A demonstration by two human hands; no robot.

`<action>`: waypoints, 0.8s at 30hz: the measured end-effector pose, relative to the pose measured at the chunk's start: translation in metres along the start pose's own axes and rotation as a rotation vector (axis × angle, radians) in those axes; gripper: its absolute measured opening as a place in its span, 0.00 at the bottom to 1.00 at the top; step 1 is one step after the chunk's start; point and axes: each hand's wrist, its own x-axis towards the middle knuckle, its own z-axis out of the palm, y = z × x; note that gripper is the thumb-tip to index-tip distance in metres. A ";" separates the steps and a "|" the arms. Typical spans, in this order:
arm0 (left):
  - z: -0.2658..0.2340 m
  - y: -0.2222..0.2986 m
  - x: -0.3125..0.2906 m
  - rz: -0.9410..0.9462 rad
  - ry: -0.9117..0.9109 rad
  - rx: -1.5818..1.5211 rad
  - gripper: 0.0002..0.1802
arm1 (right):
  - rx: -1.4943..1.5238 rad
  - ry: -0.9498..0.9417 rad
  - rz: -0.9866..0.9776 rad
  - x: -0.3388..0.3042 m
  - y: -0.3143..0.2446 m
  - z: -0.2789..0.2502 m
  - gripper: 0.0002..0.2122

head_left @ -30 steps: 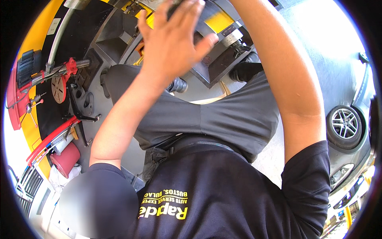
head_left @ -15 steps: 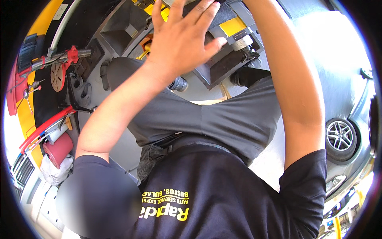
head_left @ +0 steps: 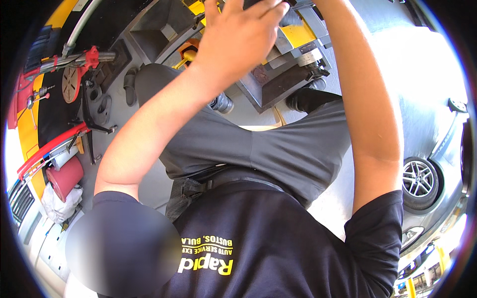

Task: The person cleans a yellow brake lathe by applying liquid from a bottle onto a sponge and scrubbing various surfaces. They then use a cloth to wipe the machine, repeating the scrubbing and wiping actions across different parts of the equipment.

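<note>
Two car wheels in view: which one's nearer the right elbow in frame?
The lower, larger-looking wheel, just right of the elbow. The upper wheel looks smaller and sits nearer the picture's right rim.

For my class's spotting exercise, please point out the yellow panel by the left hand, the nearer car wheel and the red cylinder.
Yellow panel (head_left: 299, 34): head view, on its flat face.
Nearer car wheel (head_left: 418, 178): head view, at its hub.
Red cylinder (head_left: 69, 175): head view, on its curved side.
</note>
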 end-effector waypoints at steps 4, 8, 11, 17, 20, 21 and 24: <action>0.002 0.000 0.004 -0.053 0.008 0.024 0.21 | -0.010 0.017 -0.027 0.002 0.005 0.006 0.19; -0.010 0.012 -0.005 -0.038 -0.091 -0.062 0.21 | 0.002 0.017 -0.009 0.000 0.001 0.004 0.19; -0.003 -0.012 0.006 -0.050 -0.050 0.089 0.22 | -0.008 0.041 -0.015 -0.001 0.002 0.004 0.19; -0.002 0.010 0.003 -0.040 -0.035 0.030 0.22 | -0.016 0.001 0.011 0.002 0.002 0.003 0.19; -0.001 -0.008 0.011 -0.088 -0.056 0.086 0.22 | -0.019 0.015 -0.011 0.000 0.002 0.004 0.19; 0.001 -0.004 0.010 -0.086 -0.043 0.049 0.22 | -0.019 0.030 -0.021 0.000 0.004 0.005 0.19; -0.002 0.010 0.004 -0.060 -0.030 -0.034 0.21 | -0.009 0.032 -0.038 0.001 0.006 0.006 0.20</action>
